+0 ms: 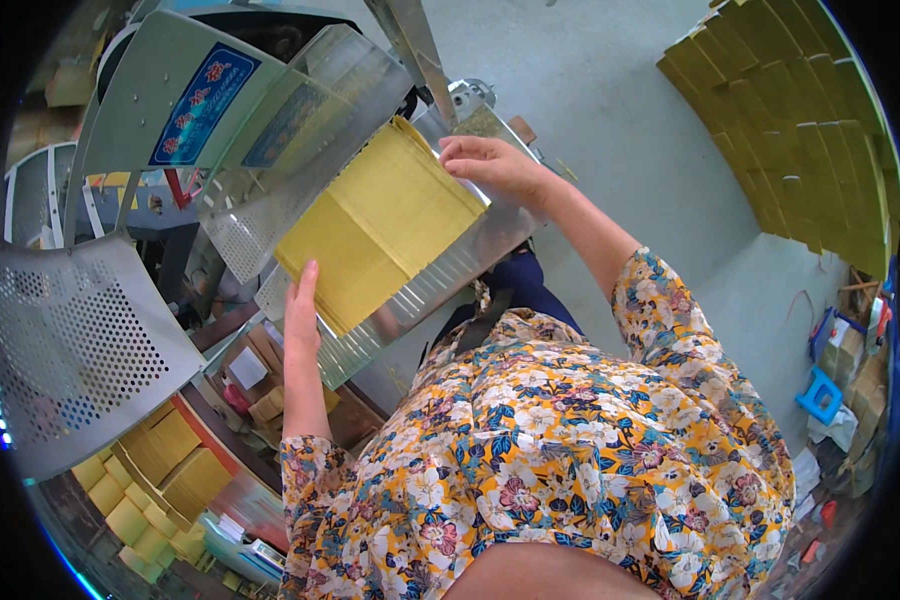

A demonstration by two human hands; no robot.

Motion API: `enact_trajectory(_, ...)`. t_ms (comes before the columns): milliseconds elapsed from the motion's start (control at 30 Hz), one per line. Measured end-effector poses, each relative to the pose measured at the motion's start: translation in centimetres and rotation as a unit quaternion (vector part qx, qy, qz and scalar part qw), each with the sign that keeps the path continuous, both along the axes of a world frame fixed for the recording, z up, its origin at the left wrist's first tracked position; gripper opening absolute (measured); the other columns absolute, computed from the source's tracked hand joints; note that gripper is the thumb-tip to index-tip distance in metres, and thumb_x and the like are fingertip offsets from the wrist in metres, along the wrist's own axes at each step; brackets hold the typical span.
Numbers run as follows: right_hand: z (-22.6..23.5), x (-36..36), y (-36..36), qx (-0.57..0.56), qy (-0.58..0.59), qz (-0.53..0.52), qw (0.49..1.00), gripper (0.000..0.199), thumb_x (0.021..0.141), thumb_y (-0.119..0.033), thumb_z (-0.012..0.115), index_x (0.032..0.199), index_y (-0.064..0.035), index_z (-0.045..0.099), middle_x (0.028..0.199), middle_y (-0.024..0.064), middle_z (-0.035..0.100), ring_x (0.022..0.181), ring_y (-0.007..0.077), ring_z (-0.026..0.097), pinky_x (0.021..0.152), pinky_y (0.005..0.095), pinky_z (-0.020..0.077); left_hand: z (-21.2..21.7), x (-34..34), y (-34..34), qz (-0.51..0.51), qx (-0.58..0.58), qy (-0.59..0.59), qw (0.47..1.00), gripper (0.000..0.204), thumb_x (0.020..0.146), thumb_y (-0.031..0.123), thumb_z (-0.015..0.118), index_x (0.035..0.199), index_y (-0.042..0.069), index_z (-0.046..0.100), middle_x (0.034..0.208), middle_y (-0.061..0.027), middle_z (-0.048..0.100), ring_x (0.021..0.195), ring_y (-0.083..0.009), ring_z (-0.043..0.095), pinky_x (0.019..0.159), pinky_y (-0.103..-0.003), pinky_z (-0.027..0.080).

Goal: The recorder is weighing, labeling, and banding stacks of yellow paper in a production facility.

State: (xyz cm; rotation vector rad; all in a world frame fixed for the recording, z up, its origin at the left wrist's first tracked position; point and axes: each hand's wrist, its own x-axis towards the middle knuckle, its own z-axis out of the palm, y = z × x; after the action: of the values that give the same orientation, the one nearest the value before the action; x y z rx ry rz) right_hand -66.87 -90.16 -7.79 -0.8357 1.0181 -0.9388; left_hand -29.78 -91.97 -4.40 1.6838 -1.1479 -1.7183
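Observation:
A stack of yellow paper sheets [380, 230] with a crease across its middle lies tilted on the ribbed metal tray [410, 305] of a machine in front of me. My left hand [303, 315] is at the near left corner of the paper, fingers stretched out along its edge. At the far right edge is my right hand [500, 168], its fingers curled and thumb drawn in close to the paper. Whether anything is pinched between those fingertips is hidden.
A clear plastic guard [320, 110] and a grey machine cover [180, 95] rise beyond the paper. On the left hangs a perforated metal panel [90, 350]. Yellow bundles [145, 500] sit at lower left, and a tall yellow stack [790, 120] stands right, near a blue plastic stool [820, 395].

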Motion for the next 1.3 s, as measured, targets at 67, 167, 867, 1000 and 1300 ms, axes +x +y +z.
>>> enact_trajectory(67,-0.7,0.6,0.0,0.001,-0.024,-0.008,1.000,0.028,0.091,-0.025,0.066,0.114,-0.0076,0.062,0.150,0.0166,0.038,0.135,0.0208,0.041,0.111,0.0312,0.0311,-0.1,0.3,0.3,0.004,-0.004,0.002,1.000,0.063,0.096,0.042,0.057,0.136,-0.005,0.046,0.134,-0.0137,0.055,0.120,-0.0228,0.054,0.101,-0.034,0.043)
enact_trajectory(167,-1.5,0.9,0.1,-0.001,-0.025,-0.008,1.000,0.046,0.091,-0.026,0.065,0.132,-0.0091,0.052,0.153,0.0158,0.035,0.139,0.0214,0.036,0.111,0.0329,0.0302,-0.2,0.0,0.1,0.007,-0.011,-0.002,1.000,0.063,0.096,0.042,0.058,0.136,-0.006,0.047,0.133,-0.0133,0.055,0.119,-0.0225,0.055,0.101,-0.033,0.043)
enact_trajectory(867,-0.7,2.4,-0.2,-0.020,-0.036,-0.071,0.997,0.056,0.098,-0.035,0.055,0.146,-0.0077,0.042,0.138,0.0053,0.052,0.124,0.0152,0.048,0.105,0.0303,0.0368,-0.4,-0.2,0.2,-0.001,-0.019,0.011,1.000,0.059,0.097,0.038,0.056,0.139,-0.003,0.045,0.135,-0.0132,0.054,0.124,-0.0233,0.052,0.104,-0.035,0.041)
enact_trajectory(1000,0.1,3.1,0.1,-0.014,-0.034,-0.079,0.996,0.055,0.099,-0.033,0.054,0.145,-0.0058,0.042,0.138,0.0047,0.052,0.125,0.0142,0.048,0.105,0.0295,0.0374,-1.0,0.1,0.5,0.027,0.007,0.049,0.998,0.063,0.101,0.047,0.045,0.143,-0.001,0.041,0.140,-0.0124,0.050,0.129,-0.0226,0.048,0.107,-0.036,0.038)
enact_trajectory(1300,0.9,5.1,0.0,0.038,-0.093,-0.123,0.987,0.047,0.103,-0.028,0.046,0.145,-0.0072,0.043,0.138,0.0035,0.052,0.125,0.0134,0.049,0.104,0.0287,0.0388,-3.9,1.8,2.1,0.082,-0.061,0.057,0.993,0.060,0.105,0.046,0.034,0.138,-0.002,0.046,0.137,-0.0122,0.052,0.124,-0.0206,0.051,0.104,-0.034,0.040)
